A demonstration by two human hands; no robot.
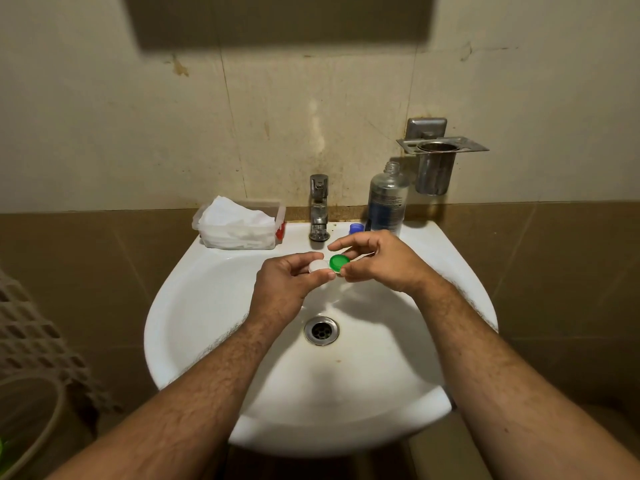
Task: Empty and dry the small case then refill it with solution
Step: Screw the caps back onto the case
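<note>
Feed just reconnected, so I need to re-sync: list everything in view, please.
small contact lens case with white and green caps: one, held above the basin
white ceramic sink: one, centre
chrome tap: one, back rim
clear plastic tub of white tissues: one, rim left
clear uncapped solution bottle: one, rim right
blue bottle cap: one, beside bottle
steel cup holder: one, wall right
hands: left, right, both gripping the case

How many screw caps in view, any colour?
3: white cap on the case at the left hand, green cap at the right hand, blue cap on the sink rim. Others may be hidden.
</note>
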